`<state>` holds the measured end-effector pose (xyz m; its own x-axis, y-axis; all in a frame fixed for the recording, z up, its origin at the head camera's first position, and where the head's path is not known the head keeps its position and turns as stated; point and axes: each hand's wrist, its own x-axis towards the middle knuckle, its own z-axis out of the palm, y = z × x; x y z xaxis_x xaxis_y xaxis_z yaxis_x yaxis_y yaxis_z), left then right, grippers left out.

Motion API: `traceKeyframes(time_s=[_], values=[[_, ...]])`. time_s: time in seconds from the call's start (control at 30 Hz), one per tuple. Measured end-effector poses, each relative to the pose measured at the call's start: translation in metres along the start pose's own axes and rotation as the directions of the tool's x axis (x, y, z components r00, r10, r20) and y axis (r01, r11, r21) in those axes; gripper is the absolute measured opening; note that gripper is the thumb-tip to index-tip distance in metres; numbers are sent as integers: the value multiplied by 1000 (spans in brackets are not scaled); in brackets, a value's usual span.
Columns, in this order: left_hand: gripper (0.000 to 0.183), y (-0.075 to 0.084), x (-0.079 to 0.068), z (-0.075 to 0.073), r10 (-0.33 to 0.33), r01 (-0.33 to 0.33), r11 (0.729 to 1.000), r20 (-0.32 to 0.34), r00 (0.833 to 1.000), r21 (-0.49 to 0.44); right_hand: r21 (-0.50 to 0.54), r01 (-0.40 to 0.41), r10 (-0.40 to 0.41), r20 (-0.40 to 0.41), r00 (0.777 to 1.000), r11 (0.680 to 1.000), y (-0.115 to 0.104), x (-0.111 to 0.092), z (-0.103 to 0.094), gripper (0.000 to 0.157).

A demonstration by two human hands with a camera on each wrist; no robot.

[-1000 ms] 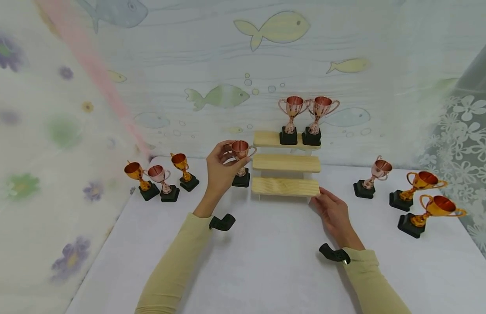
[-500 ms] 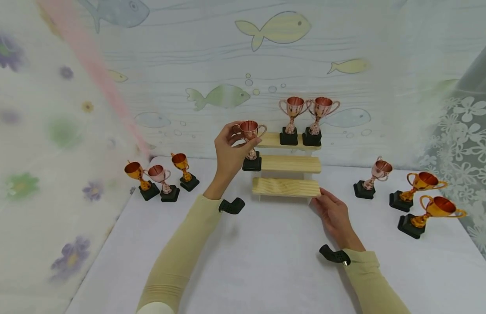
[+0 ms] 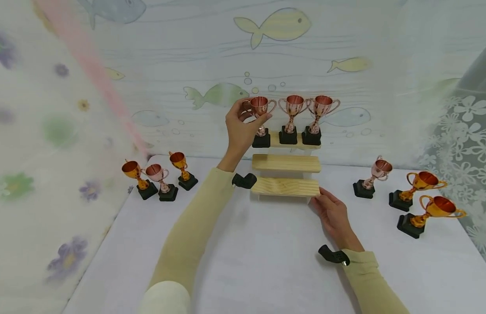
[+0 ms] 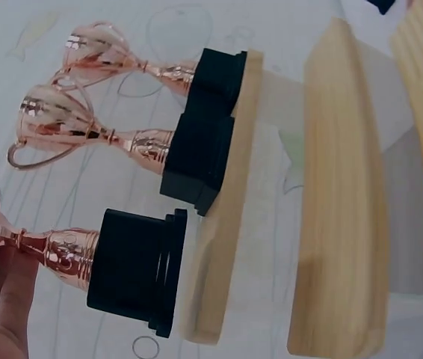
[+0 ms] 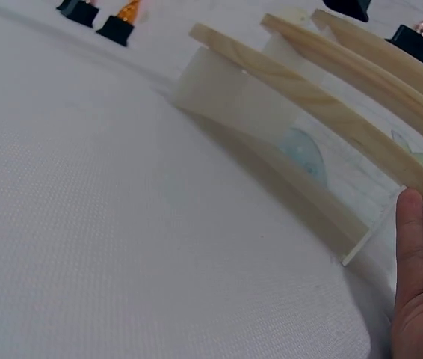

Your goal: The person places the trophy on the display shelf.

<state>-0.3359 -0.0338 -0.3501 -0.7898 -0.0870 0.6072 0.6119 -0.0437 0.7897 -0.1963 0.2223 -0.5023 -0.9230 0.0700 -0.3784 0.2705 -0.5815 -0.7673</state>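
Observation:
My left hand (image 3: 243, 131) grips a rose-gold trophy cup (image 3: 260, 104) by its bowl, upright at the left end of the top step of a three-step wooden display stand (image 3: 286, 186). In the left wrist view the trophy's black base (image 4: 137, 269) is right at the top plank (image 4: 215, 277). Two more rose-gold trophies (image 3: 293, 111) stand side by side on that step, to the right of the held one. My right hand (image 3: 334, 213) holds the right end of the lowest plank (image 5: 331, 120), fingertips against its edge. The two lower steps are bare.
Two gold trophies (image 3: 179, 161) and one pink-toned trophy (image 3: 157, 172) stand on the white table at left. At right are another pink-toned trophy (image 3: 380, 169) and two gold ones (image 3: 442, 206). A fish-print curtain (image 3: 211, 56) hangs behind the stand.
My left hand has carried the trophy up and to the right, from beside the stand to the left end of the top step. My right hand has stayed at the lowest plank.

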Motion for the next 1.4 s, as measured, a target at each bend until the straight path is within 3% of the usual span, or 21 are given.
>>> traceKeyframes(time_s=[0.23,0.43,0.6,0.77,0.87,1.17,1.4], values=[[53,-3,9,10,-40,40,999,6,999,20,-37,-15,15,-22,1000,999,-3,-1,1,59],[53,16,5,16,-41,42,997,-12,999,59,-12,-9,9,-6,1000,1000,-2,0,0,57],[49,17,2,19,-31,31,996,-6,1000,78,-1,-4,4,-4,1000,1000,-1,0,-1,52],[48,15,3,21,-12,13,997,-11,1000,79,-18,-7,7,-1,1000,1000,-2,1,-1,59],[49,12,4,22,-13,13,997,-7,1000,79,-17,-11,11,-3,1000,1000,-2,1,0,59],[55,-21,12,23,-53,54,996,-13,999,70,-19,-19,19,-13,1000,1000,-3,0,1,57],[72,-21,9,13,-124,122,991,40,991,45,-20,-22,22,-7,1000,1000,-3,1,0,58]])
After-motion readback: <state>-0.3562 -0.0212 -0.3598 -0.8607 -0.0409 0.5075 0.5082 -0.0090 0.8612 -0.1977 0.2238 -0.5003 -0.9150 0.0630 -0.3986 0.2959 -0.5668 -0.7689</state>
